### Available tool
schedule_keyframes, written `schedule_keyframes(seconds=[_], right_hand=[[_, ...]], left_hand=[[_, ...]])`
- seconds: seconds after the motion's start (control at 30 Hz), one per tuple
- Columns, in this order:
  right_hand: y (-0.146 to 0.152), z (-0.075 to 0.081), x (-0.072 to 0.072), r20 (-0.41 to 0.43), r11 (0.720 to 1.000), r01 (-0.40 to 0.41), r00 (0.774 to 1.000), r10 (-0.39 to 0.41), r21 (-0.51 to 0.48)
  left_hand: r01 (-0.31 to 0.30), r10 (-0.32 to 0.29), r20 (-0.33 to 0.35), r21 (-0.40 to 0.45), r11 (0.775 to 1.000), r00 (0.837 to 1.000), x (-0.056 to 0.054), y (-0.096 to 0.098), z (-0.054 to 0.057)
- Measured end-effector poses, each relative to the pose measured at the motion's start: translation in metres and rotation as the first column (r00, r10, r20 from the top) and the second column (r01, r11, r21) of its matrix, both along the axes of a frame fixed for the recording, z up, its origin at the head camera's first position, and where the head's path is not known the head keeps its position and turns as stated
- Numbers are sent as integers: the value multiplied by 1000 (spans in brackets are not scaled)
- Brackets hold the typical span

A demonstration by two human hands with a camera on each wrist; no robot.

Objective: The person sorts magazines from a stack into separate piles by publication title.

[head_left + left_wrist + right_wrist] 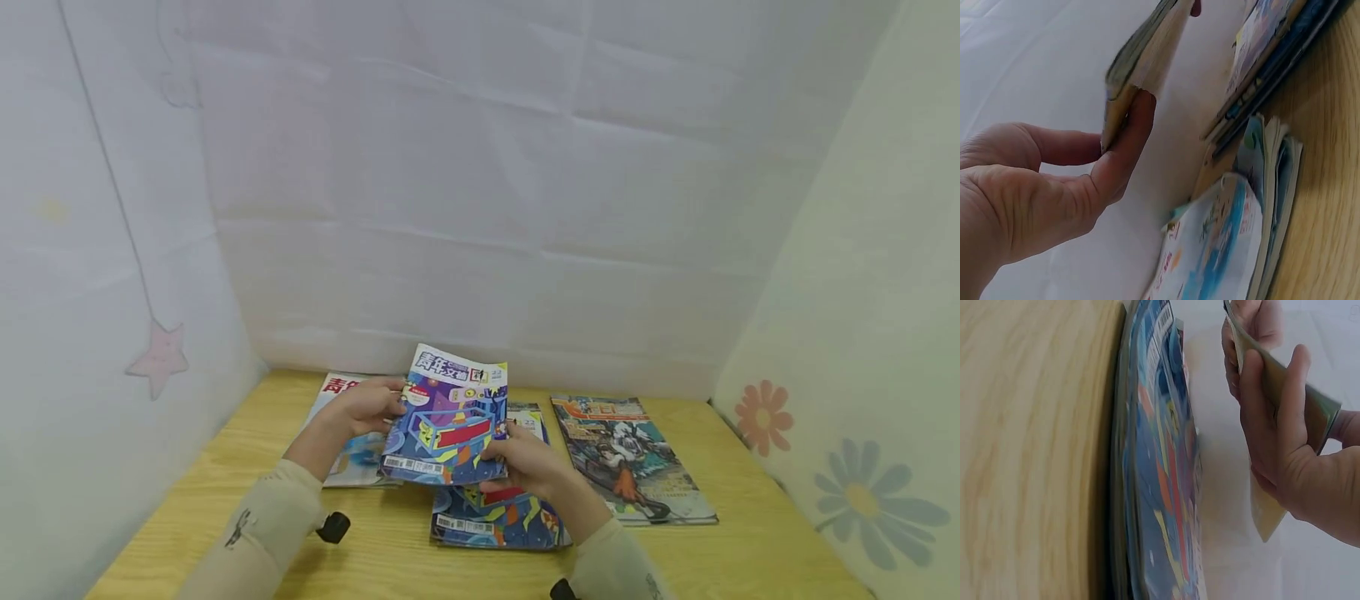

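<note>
Both forearms reach forward, lifting a purple magazine [444, 418] over the middle stack [517, 531]. The left hand [365, 406] pinches its left edge; the right hand [527, 463] grips its lower right side, thumb on the cover. From the head view, most right fingers are hidden behind it. It blocks much of the stack, and the left hand partly covers the pale magazine [358, 468] left of that stack.

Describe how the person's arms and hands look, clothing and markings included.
The left hand and right hand wear no gloves. The left sleeve and right sleeve are pale cream, each with a small dark marking. A small black piece shows near each cuff.
</note>
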State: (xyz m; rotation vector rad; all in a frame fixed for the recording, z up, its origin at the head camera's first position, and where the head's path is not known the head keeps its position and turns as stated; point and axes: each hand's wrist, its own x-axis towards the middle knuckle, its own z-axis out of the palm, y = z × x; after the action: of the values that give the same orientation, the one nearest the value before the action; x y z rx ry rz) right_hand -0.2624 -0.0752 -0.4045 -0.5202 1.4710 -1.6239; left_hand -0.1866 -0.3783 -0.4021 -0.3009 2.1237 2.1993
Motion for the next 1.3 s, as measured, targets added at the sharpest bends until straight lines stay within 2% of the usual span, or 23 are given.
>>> schedule_keyframes(seconds=[0.13, 0.37, 0.57, 0.7, 0.8, 0.9, 1.03, 1.13, 1.3], right_hand=[[-14, -4, 5, 45, 1000, -16, 999, 17, -22], [-48, -6, 18, 142, 993, -79, 986, 91, -89], [-71, -11, 24, 229, 991, -71, 969, 96, -116], [-83, -16, 28, 295, 992, -7, 954, 44, -124], [-90, -21, 30, 314, 993, 22, 949, 16, -117], [-92, -25, 32, 314, 994, 39, 949, -4, -106], [-93, -28, 35, 322, 993, 80, 946, -48, -87], [-93, -29, 37, 343, 990, 116, 936, -82, -80], [-94, -30, 38, 374, 986, 151, 921, -114, -73]], left_hand=[[-5, 5, 33, 21, 1000, 999, 1, -14, -4], [-88, 81, 82, 86, 992, 993, 13, -51, -13], [-121, 114, 122, 54, 991, 986, 23, -76, -21], [-128, 127, 131, -3, 992, 983, 28, -87, -23], [-126, 137, 146, -83, 988, 980, 32, -91, -21], [-124, 162, 177, -207, 971, 971, 37, -90, -18], [-105, 192, 216, -361, 927, 957, 43, -88, -18], [-103, 207, 224, -402, 910, 952, 44, -87, -20], [-135, 239, 208, -414, 900, 949, 40, -85, -22]])
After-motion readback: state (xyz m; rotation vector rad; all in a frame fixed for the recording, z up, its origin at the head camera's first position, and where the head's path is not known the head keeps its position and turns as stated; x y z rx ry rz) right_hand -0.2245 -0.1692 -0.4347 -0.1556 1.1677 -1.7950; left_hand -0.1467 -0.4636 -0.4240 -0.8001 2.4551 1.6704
